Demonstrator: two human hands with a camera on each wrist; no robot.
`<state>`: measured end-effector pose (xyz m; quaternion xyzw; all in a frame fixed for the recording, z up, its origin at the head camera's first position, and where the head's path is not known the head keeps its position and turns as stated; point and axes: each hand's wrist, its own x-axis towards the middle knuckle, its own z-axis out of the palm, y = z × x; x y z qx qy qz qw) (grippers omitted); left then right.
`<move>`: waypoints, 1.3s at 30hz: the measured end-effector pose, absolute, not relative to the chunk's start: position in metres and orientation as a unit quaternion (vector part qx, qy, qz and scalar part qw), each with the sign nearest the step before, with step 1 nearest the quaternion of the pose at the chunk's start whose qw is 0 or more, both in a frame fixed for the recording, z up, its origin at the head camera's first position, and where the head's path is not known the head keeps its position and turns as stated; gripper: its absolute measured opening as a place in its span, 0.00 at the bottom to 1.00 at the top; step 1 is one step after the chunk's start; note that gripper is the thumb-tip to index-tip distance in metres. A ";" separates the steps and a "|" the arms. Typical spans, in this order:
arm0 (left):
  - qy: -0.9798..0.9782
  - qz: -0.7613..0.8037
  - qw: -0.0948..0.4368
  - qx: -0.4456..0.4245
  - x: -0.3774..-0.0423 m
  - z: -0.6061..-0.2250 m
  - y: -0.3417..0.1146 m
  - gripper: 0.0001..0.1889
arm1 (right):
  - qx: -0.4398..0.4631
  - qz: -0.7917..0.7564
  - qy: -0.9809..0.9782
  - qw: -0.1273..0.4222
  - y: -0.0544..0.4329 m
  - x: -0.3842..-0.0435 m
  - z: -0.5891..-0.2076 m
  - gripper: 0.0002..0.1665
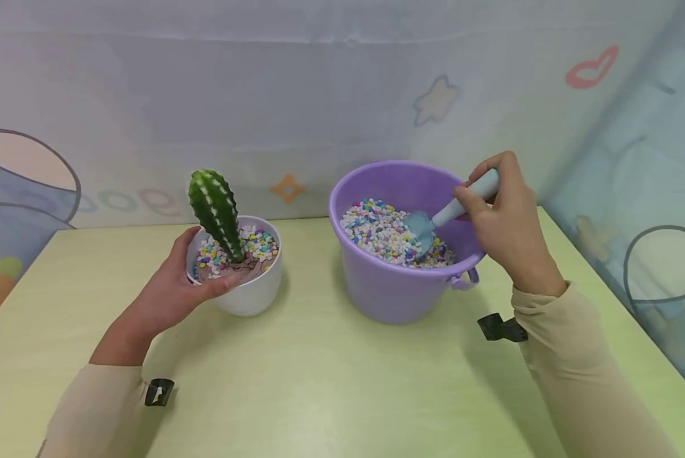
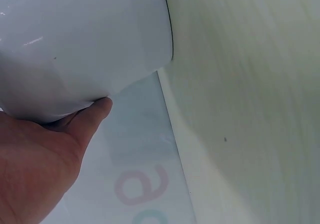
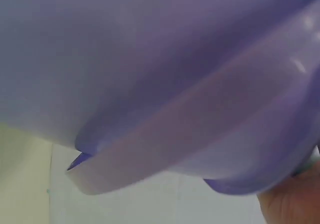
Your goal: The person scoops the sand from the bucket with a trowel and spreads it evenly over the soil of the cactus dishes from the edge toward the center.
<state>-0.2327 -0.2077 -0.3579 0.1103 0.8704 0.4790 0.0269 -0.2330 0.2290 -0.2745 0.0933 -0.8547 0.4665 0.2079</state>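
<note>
My left hand (image 1: 167, 289) grips a white flowerpot (image 1: 253, 296) from its left side, thumb along the near rim and fingers round the far side. In the pot stands a green cactus (image 1: 216, 213), leaning left, with colourful pebbles (image 1: 256, 245) over part of the brown soil. The left wrist view shows the fingers against the pot's wall (image 2: 90, 39). With my right hand (image 1: 508, 235) I hold a light blue toy shovel (image 1: 451, 213) by its handle. Its blade rests in the pebbles (image 1: 376, 232) inside a purple bucket (image 1: 396, 292).
Pot and bucket stand side by side on a pale yellow-green table (image 1: 319, 381). The bucket's handle (image 3: 190, 119) hangs against its outside in the right wrist view. A printed cloth backdrop (image 1: 296, 114) rises behind the table's back edge.
</note>
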 end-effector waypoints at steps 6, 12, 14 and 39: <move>0.869 0.482 0.024 0.113 -0.233 -0.358 -0.205 0.54 | 0.110 0.501 -0.837 0.191 0.235 -0.233 -0.274 0.11; 0.864 0.489 0.026 0.117 -0.231 -0.357 -0.203 0.54 | 0.076 0.453 -0.855 0.241 0.234 -0.233 -0.277 0.14; 0.865 0.488 0.025 0.117 -0.231 -0.356 -0.203 0.54 | 0.073 0.444 -0.852 0.269 0.232 -0.233 -0.279 0.15; 0.868 0.485 0.013 0.107 -0.230 -0.359 -0.204 0.55 | 0.077 0.366 -0.888 0.267 0.225 -0.234 -0.277 0.16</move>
